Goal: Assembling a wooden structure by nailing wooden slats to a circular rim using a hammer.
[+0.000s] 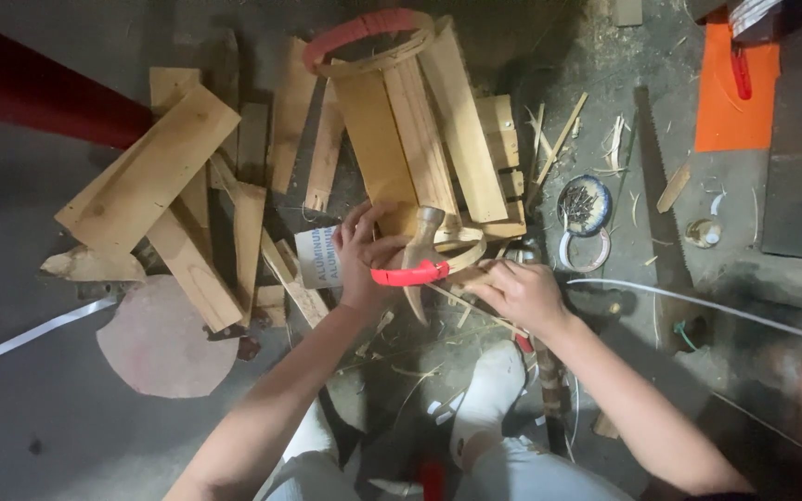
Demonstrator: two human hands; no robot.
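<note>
My left hand (362, 252) is closed on the end of a red curved band (410, 275) that lies across a metal hammer head (424, 227). A thin bent wooden strip (468, 252) curves out from behind the hammer. To the right, my right hand (517, 292) pinches a thin wooden sliver (452, 299) that runs under the band. Both hands work low over the floor, just in front of a stack of light wooden slats (420, 139). Beside my left hand lies a small white label card (316, 257). The hammer's handle is hidden.
Loose planks (146, 167) lie at the left, and a red-rimmed wooden hoop (368, 37) tops the slats. On the right are a round tin of nails (584, 204), a handsaw (656, 204) and an orange sheet (735, 102). A round pinkish disc (164, 339) sits at lower left.
</note>
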